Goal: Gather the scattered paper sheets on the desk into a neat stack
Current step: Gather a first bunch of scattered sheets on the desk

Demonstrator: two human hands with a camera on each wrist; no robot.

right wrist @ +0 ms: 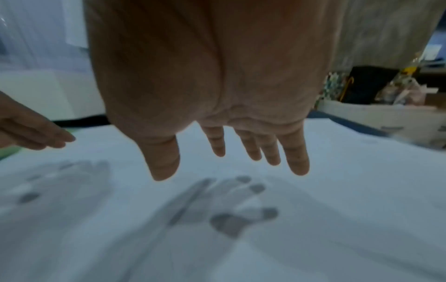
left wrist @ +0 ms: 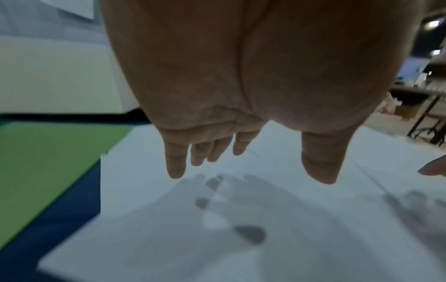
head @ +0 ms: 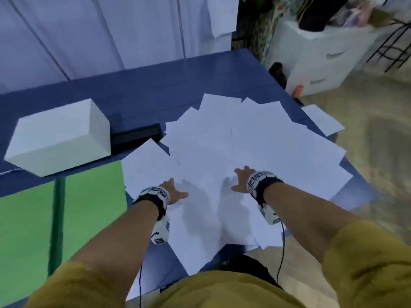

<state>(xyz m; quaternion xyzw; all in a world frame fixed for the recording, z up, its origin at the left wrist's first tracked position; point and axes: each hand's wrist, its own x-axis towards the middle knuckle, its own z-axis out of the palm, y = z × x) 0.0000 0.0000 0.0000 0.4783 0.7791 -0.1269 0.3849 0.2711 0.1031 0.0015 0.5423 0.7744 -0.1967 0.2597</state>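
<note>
We hold our left hand [head: 173,192] and right hand [head: 241,180] palms down with fingers [left wrist: 176,162] spread and straight, gripping nothing, hovering just above the paper sheets [head: 233,152]. Their shadows fall on the paper. The sheets lie fanned and overlapping across the blue desk [head: 133,90], some overhanging its near and right edges. A white box [head: 60,136] sits to the left, beside a green mat [head: 29,218].

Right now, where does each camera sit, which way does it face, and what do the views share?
Head: looks down at the paper sheets; both forearms show.
Left wrist: looks along the left hand, open above the sheets.
Right wrist: looks along the right hand, open above the sheets.
Shared: each wrist view catches the other hand's fingertips.
</note>
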